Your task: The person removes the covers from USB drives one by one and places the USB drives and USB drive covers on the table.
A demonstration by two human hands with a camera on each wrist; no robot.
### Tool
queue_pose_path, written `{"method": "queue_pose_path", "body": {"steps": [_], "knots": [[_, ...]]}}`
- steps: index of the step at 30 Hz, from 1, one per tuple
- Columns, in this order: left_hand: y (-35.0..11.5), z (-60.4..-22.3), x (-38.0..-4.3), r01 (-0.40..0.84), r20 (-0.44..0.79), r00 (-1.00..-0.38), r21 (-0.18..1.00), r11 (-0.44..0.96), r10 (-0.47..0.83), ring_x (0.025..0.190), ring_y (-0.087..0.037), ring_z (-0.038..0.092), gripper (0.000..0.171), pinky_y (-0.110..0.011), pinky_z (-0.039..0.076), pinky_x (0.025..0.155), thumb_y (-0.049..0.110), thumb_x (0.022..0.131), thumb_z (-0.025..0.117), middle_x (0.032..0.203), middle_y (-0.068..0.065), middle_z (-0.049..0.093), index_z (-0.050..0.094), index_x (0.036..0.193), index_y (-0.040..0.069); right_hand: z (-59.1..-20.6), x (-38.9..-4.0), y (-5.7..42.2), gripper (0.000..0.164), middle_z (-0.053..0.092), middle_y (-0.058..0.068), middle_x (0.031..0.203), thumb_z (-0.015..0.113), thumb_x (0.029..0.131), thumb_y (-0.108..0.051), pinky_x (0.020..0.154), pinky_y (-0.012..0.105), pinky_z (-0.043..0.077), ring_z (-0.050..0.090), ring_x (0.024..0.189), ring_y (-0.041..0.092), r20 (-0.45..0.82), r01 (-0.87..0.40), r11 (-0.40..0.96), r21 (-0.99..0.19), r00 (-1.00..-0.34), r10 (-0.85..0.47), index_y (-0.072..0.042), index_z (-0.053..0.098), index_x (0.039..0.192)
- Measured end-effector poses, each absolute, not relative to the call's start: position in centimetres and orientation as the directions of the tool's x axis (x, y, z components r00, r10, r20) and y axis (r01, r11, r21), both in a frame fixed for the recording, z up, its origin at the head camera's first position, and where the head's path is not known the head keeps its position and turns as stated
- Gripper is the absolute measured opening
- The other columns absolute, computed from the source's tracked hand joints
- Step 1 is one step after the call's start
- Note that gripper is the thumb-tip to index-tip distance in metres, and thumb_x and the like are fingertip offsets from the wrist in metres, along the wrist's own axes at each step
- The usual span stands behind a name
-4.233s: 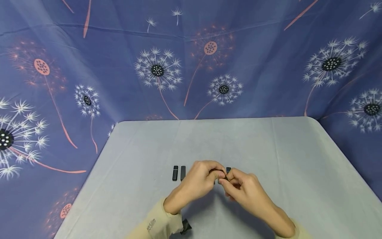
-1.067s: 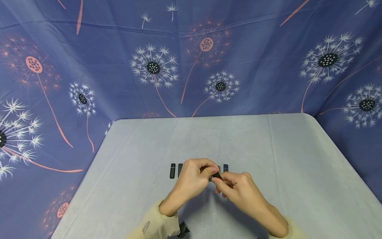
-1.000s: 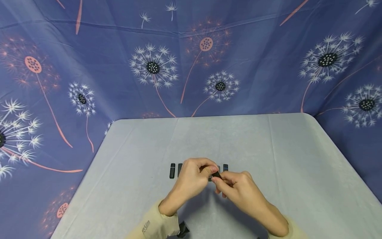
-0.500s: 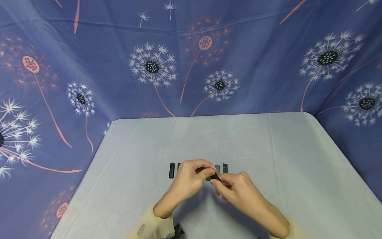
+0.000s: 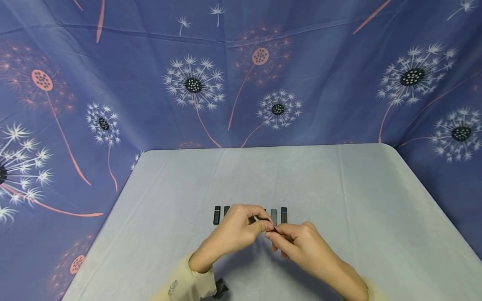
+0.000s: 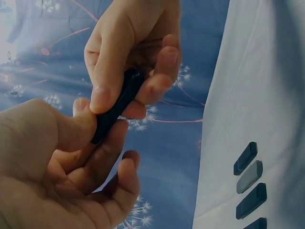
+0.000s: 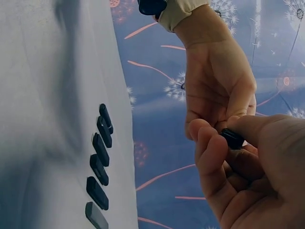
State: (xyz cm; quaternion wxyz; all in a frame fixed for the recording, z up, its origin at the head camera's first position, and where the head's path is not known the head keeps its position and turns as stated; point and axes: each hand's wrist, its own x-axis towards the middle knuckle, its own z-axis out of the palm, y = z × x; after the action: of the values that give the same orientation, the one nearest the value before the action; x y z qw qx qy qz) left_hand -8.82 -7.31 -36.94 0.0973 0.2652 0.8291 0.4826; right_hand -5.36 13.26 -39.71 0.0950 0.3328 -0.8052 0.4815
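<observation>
Both hands hold one black USB stick (image 6: pixel 116 107) between them, raised above the table. My left hand (image 5: pixel 239 225) pinches one end between thumb and fingers. At the other end, the thumb and fingers of my right hand (image 5: pixel 301 244) grip it. The fingers cover most of the stick in the head view; in the right wrist view only a rounded dark end (image 7: pixel 232 138) shows. Behind the hands lies a row of similar sticks, among them a black one with a pale band (image 5: pixel 217 215), a grey one (image 5: pixel 274 216) and one with a blue line (image 5: pixel 284 215).
A pale grey cloth covers the table (image 5: pixel 308 179). Blue dandelion-print fabric (image 5: pixel 241 83) hangs behind it and at the sides. A black object (image 5: pixel 220 288) sits at the left sleeve cuff (image 5: pixel 196 278).
Compared with the earlier frames, both hands have come slightly nearer the body and the stick has turned, showing a thinner edge. More of the row's right-hand sticks is uncovered.
</observation>
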Motion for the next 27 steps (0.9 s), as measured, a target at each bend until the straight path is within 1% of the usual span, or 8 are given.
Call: {"method": "queue_pose_path", "body": {"steps": [7, 13, 17, 22, 27], "knots": [[-7.2, -37.2, -8.9, 0.318, 0.067, -0.867, 0.837, 0.445, 0.493, 0.054, -0.004, 0.049, 0.014, -0.021, 0.043, 0.051, 0.020, 0.100, 0.068, 0.086, 0.013, 0.072, 0.077, 0.090, 0.026, -40.0, -5.6, 12.9, 0.028, 0.056, -0.018, 0.057, 0.070, 0.098, -0.006, 0.037, 0.006, 0.029, 0.041, 0.048, -0.017, 0.480, -0.630, 0.339, -0.699, -0.765, -0.430, -0.022, 0.067, 0.076], [-7.1, -37.3, -8.9, 0.365, 0.129, -0.879, 0.802, 0.473, 0.460, 0.063, -0.003, 0.055, 0.015, -0.021, 0.047, 0.058, 0.015, 0.099, 0.069, 0.087, 0.009, 0.071, 0.076, 0.088, 0.024, -40.2, -5.8, 12.6, 0.029, 0.058, -0.016, 0.057, 0.069, 0.097, -0.005, 0.037, 0.005, 0.029, 0.042, 0.048, -0.016, 0.505, -0.643, 0.329, -0.691, -0.756, -0.417, -0.022, 0.066, 0.075], [-7.4, -37.4, -8.8, 0.355, 0.121, -0.886, 0.798, 0.487, 0.447, 0.070, -0.004, 0.057, 0.015, -0.023, 0.049, 0.063, 0.017, 0.099, 0.070, 0.086, 0.010, 0.070, 0.077, 0.088, 0.025, -40.5, -5.8, 12.4, 0.030, 0.058, -0.017, 0.058, 0.070, 0.097, -0.004, 0.038, 0.004, 0.029, 0.043, 0.049, -0.017, 0.520, -0.655, 0.320, -0.685, -0.746, -0.415, -0.022, 0.065, 0.074], [-7.6, -37.5, -8.7, 0.343, 0.121, -0.898, 0.795, 0.501, 0.422, 0.073, -0.005, 0.057, 0.014, -0.024, 0.050, 0.064, 0.020, 0.098, 0.070, 0.085, 0.011, 0.070, 0.077, 0.087, 0.026, -40.7, -5.9, 12.2, 0.030, 0.059, -0.018, 0.060, 0.070, 0.096, -0.003, 0.039, 0.004, 0.031, 0.046, 0.051, -0.016, 0.539, -0.671, 0.309, -0.674, -0.733, -0.416, -0.023, 0.065, 0.074], [-7.6, -37.6, -8.6, 0.338, 0.134, -0.910, 0.789, 0.513, 0.393, 0.075, -0.005, 0.056, 0.016, -0.024, 0.048, 0.065, 0.019, 0.098, 0.071, 0.085, 0.013, 0.069, 0.076, 0.085, 0.026, -40.5, -6.0, 12.2, 0.030, 0.058, -0.017, 0.057, 0.069, 0.097, -0.004, 0.038, 0.005, 0.033, 0.045, 0.050, -0.016, 0.530, -0.671, 0.300, -0.678, -0.729, -0.432, -0.022, 0.065, 0.074]]}}
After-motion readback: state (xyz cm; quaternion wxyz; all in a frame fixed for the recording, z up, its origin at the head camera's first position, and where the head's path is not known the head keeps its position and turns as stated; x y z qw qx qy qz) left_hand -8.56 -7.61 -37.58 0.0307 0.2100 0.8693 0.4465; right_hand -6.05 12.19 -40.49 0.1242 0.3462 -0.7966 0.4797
